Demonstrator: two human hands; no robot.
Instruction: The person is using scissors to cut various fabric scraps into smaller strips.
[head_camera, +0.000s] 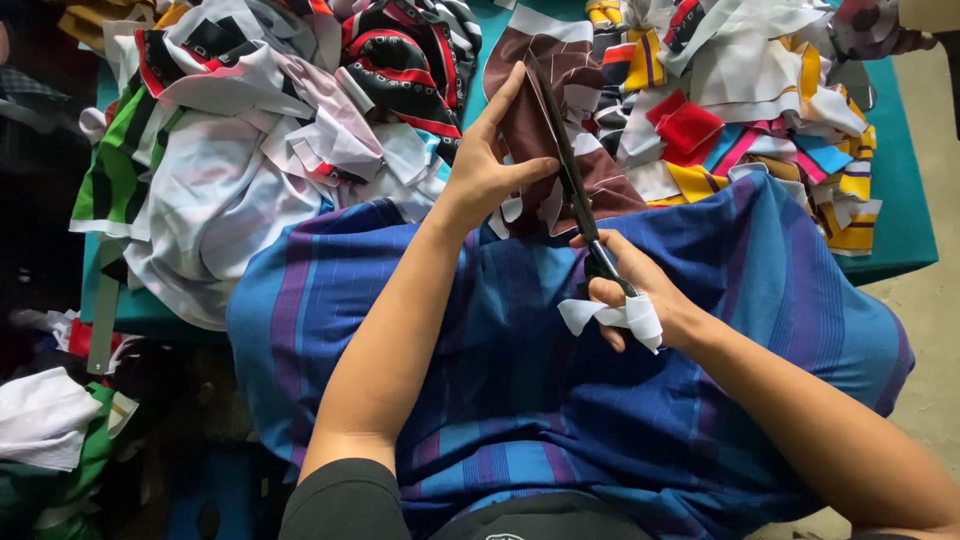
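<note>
Scissors (572, 175), dark-bladed, held upright at the middle of the view, blades together along a maroon fabric piece (545, 120) with white edging. Gripped at the handles by the right hand (635, 295), fingers (610, 292) wrapped shut around them, a strip of white cloth (620, 318) bound round one finger. Maroon piece pinched by the left hand (485, 170), thumb (520, 172) pressed to its near side, the other fingers stretched up behind it, just beside the blades. Both hands raised above a blue and purple striped cloth (520, 380) spread over the lap. Beyond it, a teal counter (905, 215) heaped with cut fabric: a white, green and black pile (210, 150) at the left, black and red pieces (400, 65) at the top middle, and yellow, red, pink and white scraps (760, 110) at the right. More white and green cloth (50, 420) bundled low at the left, below the counter edge. No bin, box or basket seen; scraps lay loose.
</note>
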